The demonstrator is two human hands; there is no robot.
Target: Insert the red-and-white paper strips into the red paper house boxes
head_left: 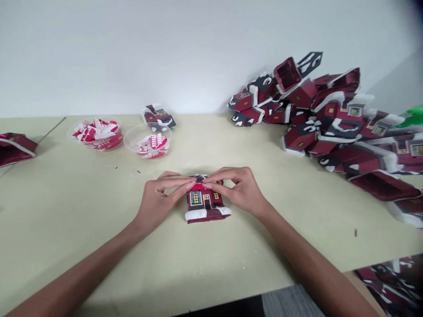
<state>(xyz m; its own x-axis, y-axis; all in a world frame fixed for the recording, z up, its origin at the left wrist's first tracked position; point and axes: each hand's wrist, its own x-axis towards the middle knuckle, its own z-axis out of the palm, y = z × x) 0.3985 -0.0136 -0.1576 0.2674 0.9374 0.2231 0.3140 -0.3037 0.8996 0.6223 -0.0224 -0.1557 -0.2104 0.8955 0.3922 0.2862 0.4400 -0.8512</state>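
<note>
A small dark-red model house (pixel 214 200) with white snow edging lies on the table in front of me, its painted windows and door facing up. Between both sets of fingertips is a small bright red strip (pixel 198 186), set against the house front just below the dark roof. My left hand (pixel 161 193) pinches the strip's left side, thumb and fingers together. From the other side, my right hand (pixel 243 189) is closed in a pinch on its right end. The fingers partly cover the strip and the roof.
Two clear plastic tubs, one left (pixel 112 143) and one nearer the middle (pixel 128 143), hold red-and-white striped pieces. Behind them lies another house (pixel 158 118). A big heap of houses (pixel 330 119) fills the right side. One more (pixel 20 147) sits at the left edge.
</note>
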